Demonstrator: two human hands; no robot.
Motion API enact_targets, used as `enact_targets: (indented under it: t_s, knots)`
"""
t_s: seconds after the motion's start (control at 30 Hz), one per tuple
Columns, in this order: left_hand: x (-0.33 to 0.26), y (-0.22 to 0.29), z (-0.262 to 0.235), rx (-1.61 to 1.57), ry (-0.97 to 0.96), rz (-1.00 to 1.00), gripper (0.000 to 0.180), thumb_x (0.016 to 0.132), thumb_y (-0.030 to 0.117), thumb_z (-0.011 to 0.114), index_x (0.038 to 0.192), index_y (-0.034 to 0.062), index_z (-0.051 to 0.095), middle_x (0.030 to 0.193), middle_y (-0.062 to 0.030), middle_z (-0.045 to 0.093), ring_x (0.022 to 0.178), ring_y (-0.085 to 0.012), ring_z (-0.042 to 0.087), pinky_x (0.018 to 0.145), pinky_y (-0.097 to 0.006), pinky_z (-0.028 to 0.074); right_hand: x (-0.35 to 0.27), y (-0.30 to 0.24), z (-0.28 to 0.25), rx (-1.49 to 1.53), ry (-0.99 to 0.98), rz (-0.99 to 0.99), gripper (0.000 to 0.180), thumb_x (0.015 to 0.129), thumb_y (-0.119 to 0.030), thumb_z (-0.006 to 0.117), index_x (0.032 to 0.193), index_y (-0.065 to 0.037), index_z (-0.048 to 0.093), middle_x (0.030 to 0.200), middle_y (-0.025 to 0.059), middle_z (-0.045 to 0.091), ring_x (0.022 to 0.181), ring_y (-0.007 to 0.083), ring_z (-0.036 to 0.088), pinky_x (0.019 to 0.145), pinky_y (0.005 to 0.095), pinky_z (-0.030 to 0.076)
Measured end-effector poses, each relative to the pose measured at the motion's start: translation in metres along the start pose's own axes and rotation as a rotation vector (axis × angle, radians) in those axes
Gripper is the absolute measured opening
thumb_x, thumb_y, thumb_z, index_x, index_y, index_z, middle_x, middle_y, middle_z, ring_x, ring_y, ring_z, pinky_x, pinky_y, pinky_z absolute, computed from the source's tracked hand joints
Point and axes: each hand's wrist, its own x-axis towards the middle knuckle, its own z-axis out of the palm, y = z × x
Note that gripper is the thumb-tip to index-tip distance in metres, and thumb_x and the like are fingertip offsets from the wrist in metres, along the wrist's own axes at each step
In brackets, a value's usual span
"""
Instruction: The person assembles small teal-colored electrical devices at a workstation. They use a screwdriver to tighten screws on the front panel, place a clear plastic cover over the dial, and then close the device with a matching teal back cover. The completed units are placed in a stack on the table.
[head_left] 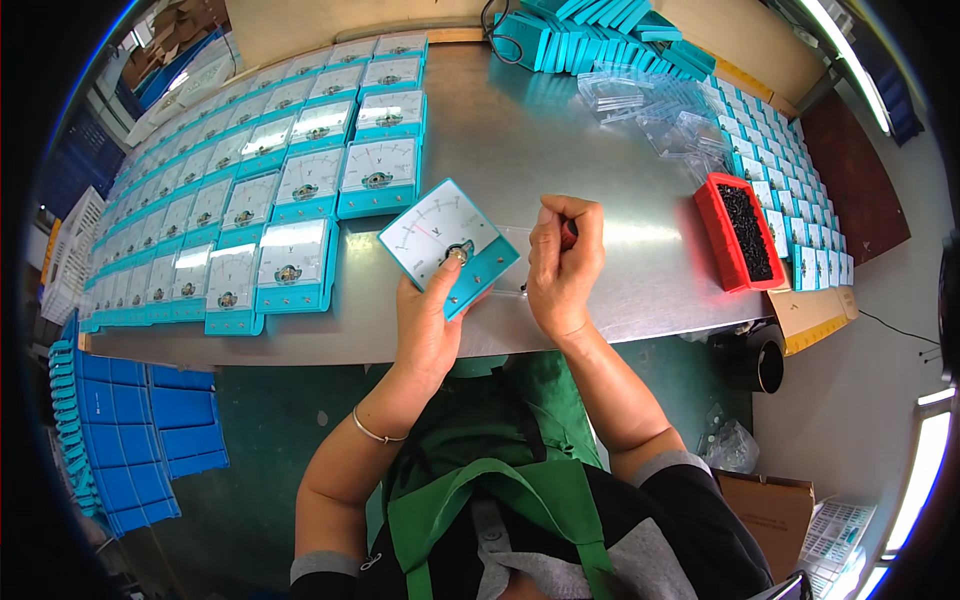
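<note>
My left hand (432,318) grips an analog meter (445,235) with a white dial and a teal base. It is tilted, dial up, above the metal table, and my thumb presses by the coil mechanism at the dial's lower edge. My right hand (566,265) is a closed fist just right of the meter, apart from it. A red-handled tool (569,233) shows between its fingers; most of it is hidden by the hand. A small dark tip (523,288) shows beside the fist. Part of a clear plastic piece (515,240) lies behind the meter.
Rows of similar meters (295,255) cover the table's left side. A red bin (735,287) of small black parts stands at right, near more small teal-and-white units (785,205). Clear plastic covers (640,95) and stacked teal cases (570,45) lie at the back. Blue crates (130,420) stand below left.
</note>
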Motion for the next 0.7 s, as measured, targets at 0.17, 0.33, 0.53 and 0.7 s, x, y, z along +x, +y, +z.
enact_targets:
  t_s: [0.17, 0.33, 0.53, 0.7]
  knots:
    - [-0.02, 0.02, -0.009, 0.142, -0.014, 0.019, 0.037, 0.085, 0.015, 0.066, 0.115, 0.0002, 0.05, 0.105, -0.0103, 0.061, 0.087, -0.0201, 0.065, 0.067, -0.037, 0.058, 0.009, -0.009, -0.012, 0.182, -0.168, 0.216, 0.01, 0.091, -0.001, 0.055, 0.101, -0.001, 0.054, 0.075, 0.0008, 0.05, 0.062, 0.0063, 0.042, 0.052, 0.0218, 0.037]
    - [-0.047, 0.044, -0.035, 0.284, -0.053, -0.034, 0.038, 0.083, 0.011, 0.066, 0.116, -0.0025, 0.052, 0.104, -0.0133, 0.063, 0.086, -0.0204, 0.066, 0.065, -0.036, 0.058, 0.04, -0.017, -0.064, 0.061, -0.587, 0.307, 0.025, 0.086, -0.014, 0.066, 0.108, -0.004, 0.059, 0.094, 0.0058, 0.057, 0.071, 0.0106, 0.053, 0.064, 0.0238, 0.045]
    - [-0.049, 0.04, -0.041, 0.238, -0.152, -0.161, 0.042, 0.082, 0.01, 0.067, 0.117, -0.0035, 0.049, 0.106, -0.0144, 0.061, 0.089, -0.024, 0.065, 0.064, -0.038, 0.058, 0.02, 0.017, -0.088, -0.436, -0.895, 0.06, 0.057, 0.066, -0.022, 0.079, 0.118, -0.009, 0.061, 0.126, 0.0211, 0.049, 0.087, 0.0295, 0.065, 0.078, 0.0376, 0.054]
    - [-0.044, 0.036, -0.04, 0.304, -0.154, -0.143, 0.043, 0.083, 0.01, 0.066, 0.118, -0.0041, 0.047, 0.108, -0.0152, 0.06, 0.09, -0.0241, 0.064, 0.065, -0.038, 0.058, 0.026, -0.001, -0.097, -0.271, -0.766, 0.28, 0.057, 0.066, -0.025, 0.08, 0.117, -0.006, 0.064, 0.119, 0.0188, 0.054, 0.077, 0.0197, 0.059, 0.068, 0.0311, 0.052]
